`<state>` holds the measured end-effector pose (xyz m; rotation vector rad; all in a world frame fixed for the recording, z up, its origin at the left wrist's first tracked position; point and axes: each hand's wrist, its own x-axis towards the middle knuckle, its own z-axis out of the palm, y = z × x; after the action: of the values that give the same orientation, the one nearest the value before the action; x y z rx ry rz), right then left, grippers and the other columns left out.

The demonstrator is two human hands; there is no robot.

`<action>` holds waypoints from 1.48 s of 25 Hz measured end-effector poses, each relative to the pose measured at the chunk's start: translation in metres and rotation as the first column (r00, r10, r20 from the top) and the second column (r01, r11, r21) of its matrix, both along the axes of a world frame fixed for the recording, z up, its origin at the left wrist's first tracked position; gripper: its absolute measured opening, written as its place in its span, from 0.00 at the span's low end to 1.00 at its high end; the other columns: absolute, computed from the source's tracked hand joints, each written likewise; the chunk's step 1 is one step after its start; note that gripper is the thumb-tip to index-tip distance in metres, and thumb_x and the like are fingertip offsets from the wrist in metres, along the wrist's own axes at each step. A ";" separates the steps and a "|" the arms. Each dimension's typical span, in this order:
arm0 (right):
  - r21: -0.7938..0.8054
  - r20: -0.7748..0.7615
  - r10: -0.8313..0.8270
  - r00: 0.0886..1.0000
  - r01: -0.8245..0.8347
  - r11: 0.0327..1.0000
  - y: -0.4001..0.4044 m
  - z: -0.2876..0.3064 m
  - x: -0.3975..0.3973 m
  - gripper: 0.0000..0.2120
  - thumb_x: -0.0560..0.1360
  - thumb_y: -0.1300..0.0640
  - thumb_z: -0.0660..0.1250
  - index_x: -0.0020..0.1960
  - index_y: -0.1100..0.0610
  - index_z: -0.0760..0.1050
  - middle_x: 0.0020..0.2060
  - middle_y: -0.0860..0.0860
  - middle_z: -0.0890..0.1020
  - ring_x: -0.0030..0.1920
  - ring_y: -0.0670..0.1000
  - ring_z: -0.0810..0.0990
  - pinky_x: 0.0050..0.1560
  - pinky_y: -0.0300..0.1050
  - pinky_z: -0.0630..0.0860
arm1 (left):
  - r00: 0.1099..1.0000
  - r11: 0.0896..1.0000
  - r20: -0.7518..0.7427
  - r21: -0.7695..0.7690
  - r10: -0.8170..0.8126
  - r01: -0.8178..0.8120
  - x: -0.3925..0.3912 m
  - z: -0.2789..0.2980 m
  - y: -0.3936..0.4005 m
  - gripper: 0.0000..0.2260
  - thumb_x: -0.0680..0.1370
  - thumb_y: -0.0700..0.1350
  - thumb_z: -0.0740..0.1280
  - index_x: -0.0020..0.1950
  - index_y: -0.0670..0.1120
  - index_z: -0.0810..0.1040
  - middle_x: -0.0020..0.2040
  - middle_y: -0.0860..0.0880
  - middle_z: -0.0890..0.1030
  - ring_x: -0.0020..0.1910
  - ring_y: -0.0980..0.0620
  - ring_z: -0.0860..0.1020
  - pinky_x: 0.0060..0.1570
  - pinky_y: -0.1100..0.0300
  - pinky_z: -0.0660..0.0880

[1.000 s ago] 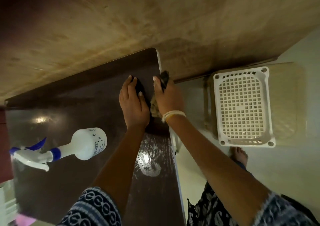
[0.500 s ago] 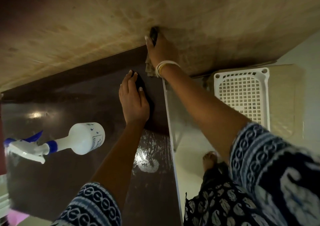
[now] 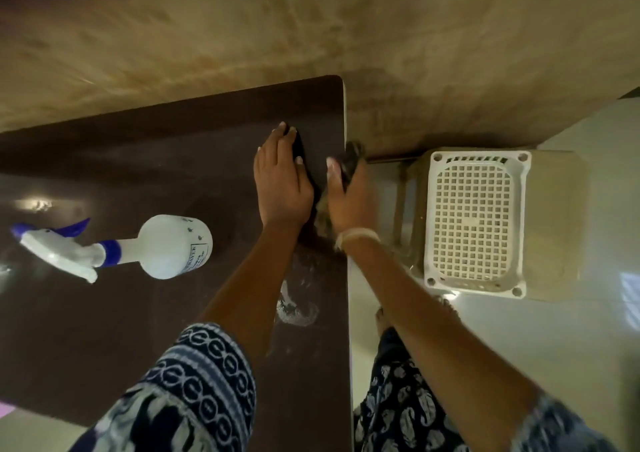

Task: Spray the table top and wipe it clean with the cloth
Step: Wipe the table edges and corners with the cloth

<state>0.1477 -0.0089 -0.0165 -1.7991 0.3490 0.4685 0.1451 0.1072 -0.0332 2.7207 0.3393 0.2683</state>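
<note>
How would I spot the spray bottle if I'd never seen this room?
Find the dark brown table top. The spray bottle lies on its side there, apart from the left hand. It alone is white, with a blue collar and trigger.

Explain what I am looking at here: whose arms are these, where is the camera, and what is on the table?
No machine here: a person wears a wide-angle camera on the head, looking down at their own arms. The dark table fills the left. The left hand lies flat on it near the right edge. The right hand, with a pale wristband, grips a crumpled cloth at that edge. A white spray bottle with a blue trigger lies on its side, untouched. A wet smear shines near the left forearm. On the floor to the right is a white plastic stool with a grid top.
</note>
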 end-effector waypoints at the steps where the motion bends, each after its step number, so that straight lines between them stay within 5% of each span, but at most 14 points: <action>1: 0.000 -0.009 -0.006 1.000 0.006 1.000 -0.005 -0.001 -0.022 0.19 0.81 0.44 0.60 0.64 0.56 0.72 0.47 0.48 0.80 0.50 0.53 0.81 0.48 0.42 0.73 | 1.000 1.000 -0.002 0.001 0.007 -0.007 0.001 0.001 -0.001 0.18 0.80 0.40 0.58 0.69 0.40 0.71 0.71 0.43 0.71 0.70 0.43 0.69 0.69 0.41 0.64; 8: 0.046 0.020 -0.006 1.000 0.005 0.999 0.012 -0.019 0.035 0.22 0.80 0.43 0.61 0.64 0.58 0.72 0.47 0.51 0.82 0.47 0.53 0.82 0.47 0.46 0.76 | 1.000 1.000 0.009 -0.010 0.013 -0.013 0.004 -0.001 0.002 0.18 0.79 0.39 0.58 0.69 0.40 0.71 0.71 0.43 0.71 0.71 0.44 0.68 0.69 0.42 0.64; 11: 0.147 -0.009 -0.011 1.000 0.012 0.989 0.022 -0.016 0.106 0.26 0.80 0.45 0.61 0.74 0.56 0.65 0.59 0.51 0.79 0.56 0.51 0.79 0.53 0.39 0.73 | 0.999 1.000 0.032 -0.013 0.001 -0.001 0.001 -0.004 0.001 0.18 0.79 0.38 0.59 0.69 0.39 0.72 0.71 0.42 0.71 0.71 0.43 0.69 0.68 0.41 0.65; 13: 0.146 0.024 0.005 1.000 -0.009 0.989 0.024 -0.015 0.121 0.27 0.81 0.46 0.62 0.75 0.57 0.63 0.62 0.51 0.78 0.56 0.48 0.78 0.45 0.30 0.70 | 0.999 1.000 0.034 -0.023 0.009 -0.009 0.003 -0.005 0.002 0.18 0.78 0.38 0.59 0.69 0.40 0.72 0.71 0.42 0.71 0.71 0.44 0.69 0.68 0.41 0.65; 15: 0.167 0.037 -0.012 0.999 0.006 0.986 0.020 -0.014 0.107 0.25 0.80 0.46 0.62 0.73 0.57 0.65 0.54 0.47 0.77 0.46 0.40 0.74 0.37 0.26 0.68 | 0.999 1.000 0.033 -0.014 0.005 -0.004 0.001 -0.004 0.003 0.18 0.79 0.38 0.59 0.68 0.40 0.72 0.71 0.42 0.71 0.71 0.44 0.69 0.68 0.41 0.66; 18: 0.200 -0.014 -0.048 0.999 0.050 0.978 0.010 -0.019 0.062 0.20 0.80 0.45 0.63 0.66 0.57 0.72 0.44 0.44 0.76 0.41 0.42 0.74 0.41 0.31 0.70 | 0.999 1.000 0.040 -0.008 -0.015 0.015 0.003 -0.006 0.003 0.17 0.79 0.38 0.59 0.68 0.39 0.73 0.70 0.41 0.72 0.70 0.44 0.70 0.67 0.41 0.67; 25: 0.193 -0.037 0.011 0.999 -0.003 0.981 -0.020 -0.017 -0.054 0.21 0.79 0.44 0.63 0.66 0.55 0.71 0.48 0.50 0.83 0.50 0.52 0.82 0.53 0.51 0.79 | 0.999 1.000 0.046 0.010 -0.018 0.018 0.004 -0.006 0.002 0.16 0.80 0.37 0.59 0.68 0.39 0.72 0.70 0.42 0.71 0.69 0.44 0.70 0.67 0.44 0.67; 34: 0.312 -0.033 0.065 0.997 -0.052 0.949 0.014 -0.026 0.105 0.30 0.80 0.43 0.62 0.77 0.54 0.59 0.67 0.53 0.75 0.65 0.54 0.76 0.65 0.50 0.73 | 0.998 0.999 0.049 0.013 -0.032 0.031 0.004 -0.007 0.008 0.17 0.80 0.39 0.57 0.68 0.38 0.72 0.69 0.41 0.72 0.69 0.46 0.69 0.69 0.52 0.66; 37: 0.310 -0.016 0.069 0.997 -0.061 0.949 0.021 -0.032 0.124 0.30 0.79 0.45 0.63 0.76 0.56 0.61 0.67 0.54 0.75 0.65 0.55 0.76 0.64 0.53 0.74 | 0.998 0.999 0.057 0.019 -0.037 0.036 0.005 -0.006 0.007 0.17 0.80 0.39 0.57 0.68 0.38 0.72 0.69 0.42 0.72 0.70 0.46 0.69 0.69 0.50 0.67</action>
<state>0.2722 0.0123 -0.0485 -1.5024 0.2205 0.5616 0.1498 0.1139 -0.0387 2.7279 0.2719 0.3407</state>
